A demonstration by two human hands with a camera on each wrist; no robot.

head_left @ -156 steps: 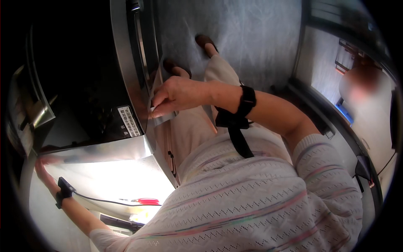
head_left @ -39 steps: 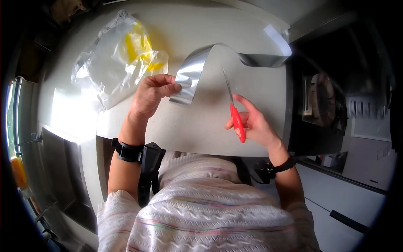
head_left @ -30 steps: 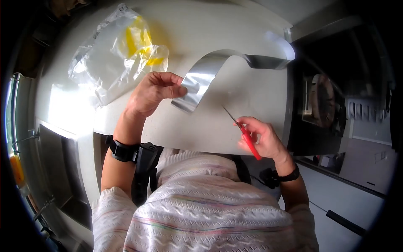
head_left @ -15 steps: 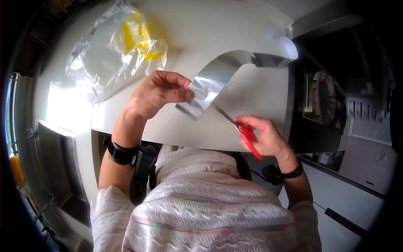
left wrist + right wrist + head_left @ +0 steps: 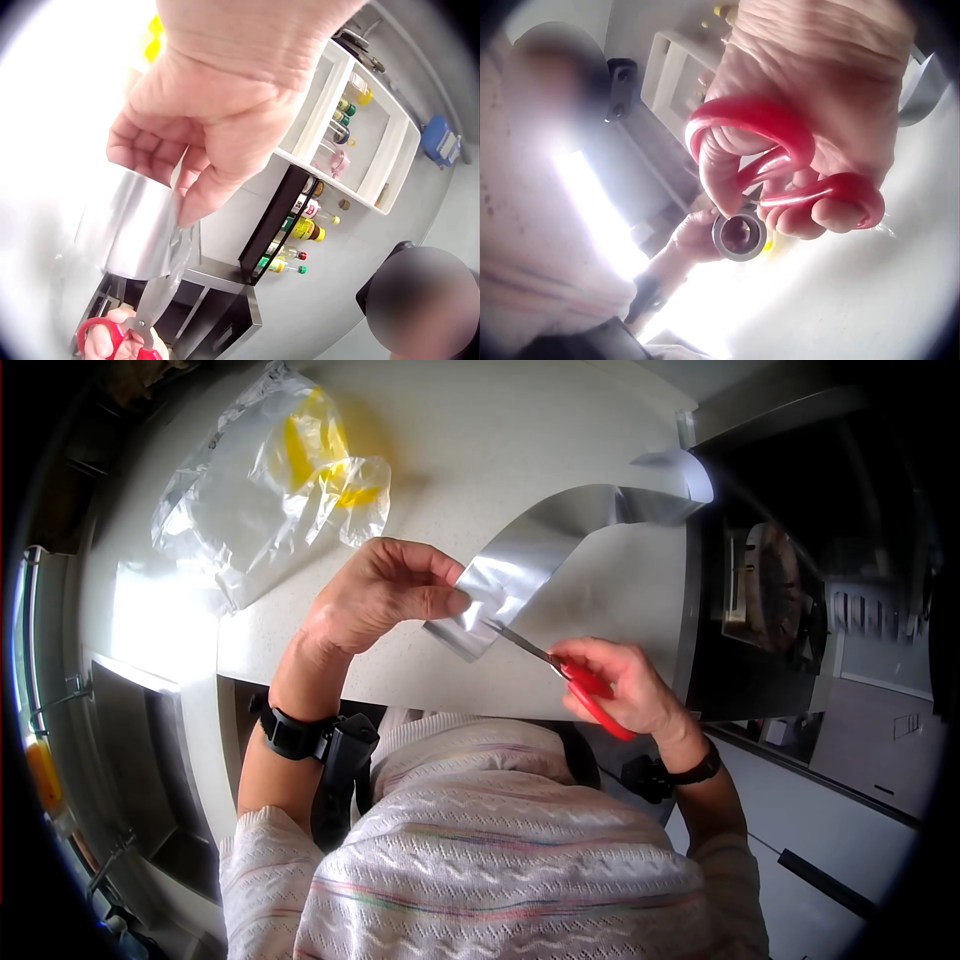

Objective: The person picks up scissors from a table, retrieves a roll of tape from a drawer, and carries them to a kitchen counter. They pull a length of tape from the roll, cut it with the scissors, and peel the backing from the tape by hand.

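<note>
My left hand (image 5: 375,595) pinches a shiny silver foil-like strip (image 5: 545,535) between thumb and fingers, close to its near end. From there the strip arches over the counter and curls at its far right end. Red-handled scissors (image 5: 595,700) are in my right hand (image 5: 635,685), with thumb and fingers through the handle loops (image 5: 754,124). The blades (image 5: 525,643) point left, their tips right at the strip's edge, just below my left thumb. In the left wrist view, the scissors (image 5: 141,324) stand slightly spread, their blades overlapping the strip's bottom edge (image 5: 135,274).
A crumpled clear plastic bag with yellow print (image 5: 270,490) lies on the pale counter (image 5: 480,440) at back left. A black cooktop (image 5: 770,490) adjoins on the right, a sink (image 5: 150,760) on the left. Bottles (image 5: 304,225) stand on a rack in the left wrist view.
Several seconds ago the scissors lay on the counter beside the cooktop; now my right hand holds them. Over the last second, the blades swung left to the strip, and its pinched end came right and nearer.
</note>
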